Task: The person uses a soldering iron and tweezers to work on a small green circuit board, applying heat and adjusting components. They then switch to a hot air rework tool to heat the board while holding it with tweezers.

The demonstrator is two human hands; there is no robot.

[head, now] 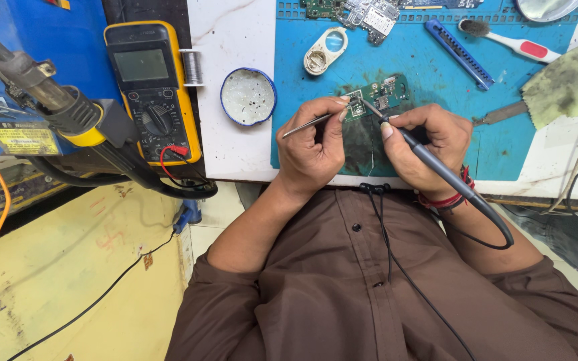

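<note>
Pinching metal tweezers, the left hand has its grip closed on them beside the green circuit board, which lies on the blue mat at upper centre. The right hand clasps a soldering iron, its tip touching the board. A yellow multimeter sits upper left on the worktop.

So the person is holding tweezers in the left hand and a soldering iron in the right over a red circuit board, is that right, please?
Not quite: the circuit board is green, not red, as the head view shows. The left hand does hold the tweezers and the right hand the soldering iron.
</note>
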